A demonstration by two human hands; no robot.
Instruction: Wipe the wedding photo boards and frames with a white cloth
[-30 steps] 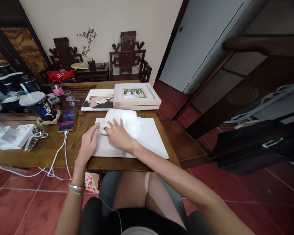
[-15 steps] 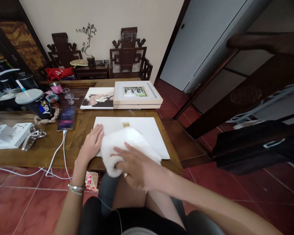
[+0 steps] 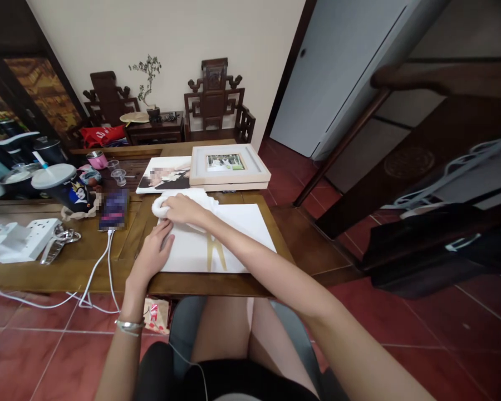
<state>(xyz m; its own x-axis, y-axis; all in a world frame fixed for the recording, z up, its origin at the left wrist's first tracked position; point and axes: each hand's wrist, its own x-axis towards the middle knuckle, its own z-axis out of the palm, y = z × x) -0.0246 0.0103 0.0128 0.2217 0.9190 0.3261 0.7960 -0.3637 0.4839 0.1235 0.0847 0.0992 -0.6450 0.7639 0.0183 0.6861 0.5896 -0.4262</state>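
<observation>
The right hand (image 3: pixel 186 210) grips the folded end of a white fleecy cloth (image 3: pixel 202 200) over the far left corner of the white panel (image 3: pixel 250 225). The left hand (image 3: pixel 153 248), fingers together and thumb apart, rests at the panel's left edge on the wooden table (image 3: pixel 229 285). Apparent step: wiping. The next stroke calls for steady bracing and clearance around the tan legs (image 3: pixel 211 257).

The cloth (image 3: pixel 199 195) is plain white, as is the board (image 3: pixel 250 217), which bears mustard-yellow stripes (image 3: pixel 210 256). The desk (image 3: pixel 129 277) is brown, the picture frame (image 3: pixel 229 182) pale wood-toned. The floor tiles (image 3: pixel 16 356) are red with pale lines, the bag (image 3: pixel 92 137) red with white lettering, the mug (image 3: pixel 97 161) pink, the bracelet (image 3: pixel 129 327) silvery.
</observation>
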